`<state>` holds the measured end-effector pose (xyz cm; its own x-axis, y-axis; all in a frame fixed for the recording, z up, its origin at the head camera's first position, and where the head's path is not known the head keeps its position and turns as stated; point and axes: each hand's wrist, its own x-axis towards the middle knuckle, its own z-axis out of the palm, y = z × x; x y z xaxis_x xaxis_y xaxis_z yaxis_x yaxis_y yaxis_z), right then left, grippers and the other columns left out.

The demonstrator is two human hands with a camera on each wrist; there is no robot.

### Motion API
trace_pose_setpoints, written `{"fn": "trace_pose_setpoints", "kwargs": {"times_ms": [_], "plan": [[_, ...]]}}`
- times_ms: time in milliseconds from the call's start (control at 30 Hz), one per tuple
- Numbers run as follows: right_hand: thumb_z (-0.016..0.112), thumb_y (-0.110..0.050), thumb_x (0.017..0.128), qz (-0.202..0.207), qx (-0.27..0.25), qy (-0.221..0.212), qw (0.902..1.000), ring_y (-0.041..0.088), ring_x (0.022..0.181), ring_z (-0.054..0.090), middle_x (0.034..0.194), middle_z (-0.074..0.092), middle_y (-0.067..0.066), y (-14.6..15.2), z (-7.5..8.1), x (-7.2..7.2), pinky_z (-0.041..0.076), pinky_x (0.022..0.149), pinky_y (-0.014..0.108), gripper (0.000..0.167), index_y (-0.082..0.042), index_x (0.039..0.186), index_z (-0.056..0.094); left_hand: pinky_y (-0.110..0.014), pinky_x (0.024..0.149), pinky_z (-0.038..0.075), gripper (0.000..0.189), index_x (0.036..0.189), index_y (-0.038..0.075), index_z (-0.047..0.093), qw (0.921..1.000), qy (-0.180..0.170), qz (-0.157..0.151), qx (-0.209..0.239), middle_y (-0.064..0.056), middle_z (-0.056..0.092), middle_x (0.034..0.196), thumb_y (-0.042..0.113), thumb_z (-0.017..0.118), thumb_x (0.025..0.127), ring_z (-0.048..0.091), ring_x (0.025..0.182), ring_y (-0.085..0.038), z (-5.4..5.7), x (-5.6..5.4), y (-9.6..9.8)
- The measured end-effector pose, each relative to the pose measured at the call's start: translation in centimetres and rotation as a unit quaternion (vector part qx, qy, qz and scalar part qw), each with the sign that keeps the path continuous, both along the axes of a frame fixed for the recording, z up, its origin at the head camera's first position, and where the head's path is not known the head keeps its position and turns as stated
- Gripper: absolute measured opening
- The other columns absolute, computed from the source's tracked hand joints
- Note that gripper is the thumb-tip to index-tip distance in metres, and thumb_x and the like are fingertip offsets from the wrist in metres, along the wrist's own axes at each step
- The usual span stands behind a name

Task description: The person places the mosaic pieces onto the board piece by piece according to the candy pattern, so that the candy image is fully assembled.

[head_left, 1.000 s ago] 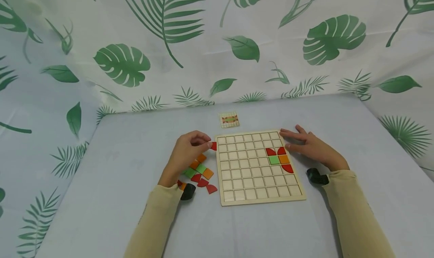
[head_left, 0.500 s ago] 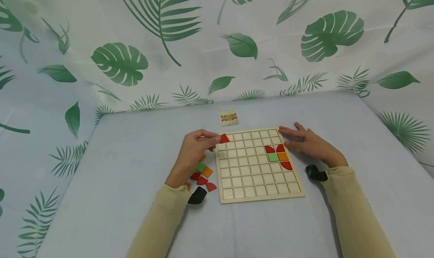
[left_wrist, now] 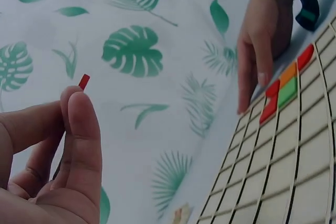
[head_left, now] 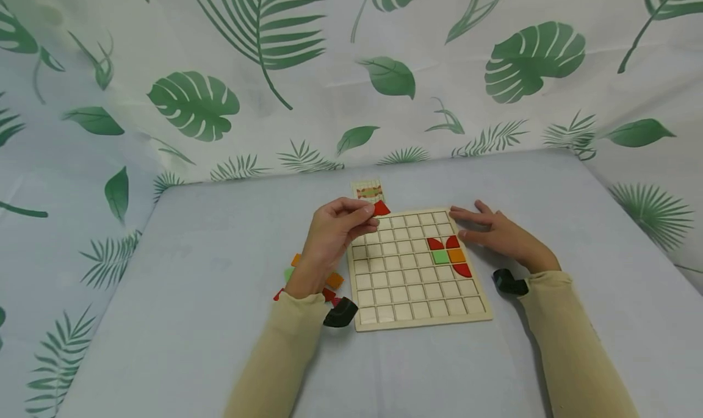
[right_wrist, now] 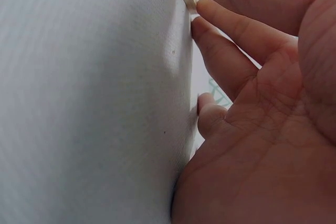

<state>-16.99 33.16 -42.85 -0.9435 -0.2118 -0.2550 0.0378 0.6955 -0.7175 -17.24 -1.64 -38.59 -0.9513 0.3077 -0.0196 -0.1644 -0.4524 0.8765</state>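
My left hand [head_left: 336, 232] pinches a red quarter-circle tile [head_left: 381, 209] between thumb and forefinger, above the far left corner of the wooden grid board [head_left: 401, 277]. From the left wrist view only a thin edge of this red tile [left_wrist: 84, 81] shows past the fingertips. My right hand [head_left: 502, 235] has its fingers extended, with fingertips at the board's right edge. Seated on the board near that side are a green square tile [head_left: 441, 257], an orange square tile [head_left: 456, 255] and several red quarter-circle tiles [head_left: 462, 270].
Loose orange [head_left: 334, 281], green and red tiles lie left of the board, partly hidden by my left forearm. Behind the board is a small pattern card [head_left: 367, 190], overlapped by the held tile. A leaf-print cloth [head_left: 307, 125] rises at the table's back.
My left hand has carried the red tile rightward and away from me, from beside the board's left edge to over its far left corner. The right hand stays in place.
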Motion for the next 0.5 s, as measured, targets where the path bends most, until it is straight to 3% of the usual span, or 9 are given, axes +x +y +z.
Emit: {"fn": "trace_pose_setpoints", "kwargs": {"times_ms": [267,500], "plan": [[0.069,-0.035,0.105,-0.008,0.011,-0.019,0.9997,0.052,0.159,-0.012,0.175,0.004,0.029,-0.3,0.2,0.3,-0.004,0.115,0.081,0.069,-0.011,0.164,0.043,-0.032,0.081,0.062,0.007,0.106,-0.002,0.072,0.9987,0.008,-0.044,-0.022,-0.011,0.073,0.097,-0.006,0.067,0.102,0.074,0.079,-0.017,-0.5,0.8,2.8],[0.068,-0.035,0.105,-0.001,0.027,-0.005,0.9996,0.049,0.160,-0.008,0.174,0.019,0.024,-0.4,0.4,0.1,-0.006,0.117,0.078,0.067,-0.010,0.163,0.044,-0.037,0.083,0.063,0.009,0.108,-0.003,0.071,0.9940,0.009,-0.075,-0.078,-0.014,0.075,0.098,0.002,0.073,0.101,0.073,0.077,-0.017,-2.0,1.6,5.0]]}}
